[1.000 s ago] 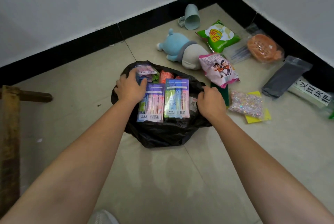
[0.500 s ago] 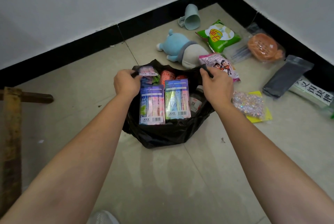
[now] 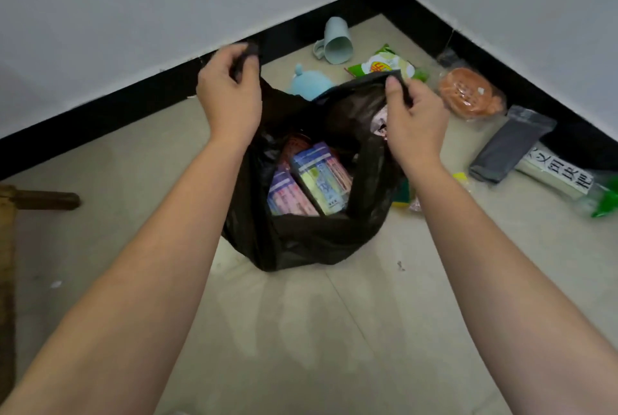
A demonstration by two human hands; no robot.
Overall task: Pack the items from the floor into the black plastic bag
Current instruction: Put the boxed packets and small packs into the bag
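Two-handed right now, holding the black plastic bag (image 3: 317,240) up by its rim and resting its bottom on the floor (image 3: 301,331) near the room's corner. Pinching one edge of the mouth in the curled fingers (image 3: 234,56) of the left hand (image 3: 230,100), pinching the opposite edge in the curled fingers (image 3: 396,88) of the right hand (image 3: 416,123), stretching the opening wide between them. Looking straight down onto a blue-and-yellow pack (image 3: 321,177) leaning over a pink pack (image 3: 289,195) deep inside. Leaving plenty unpacked beyond the bag: a pale cup (image 3: 337,41) on its side, a blue plush toy (image 3: 309,83) half hidden behind the rim, a green snack packet (image 3: 388,66), an orange item (image 3: 466,93) in clear wrap, a grey pouch (image 3: 508,147). Risking a sagging, closing mouth on freeing either hand to fetch the next item. Risking a slip too, gripping such thin, slick film by so little. Possibly tearing it on stiff pack corners by tugging harder, or tipping the load out sideways by pulling unevenly.
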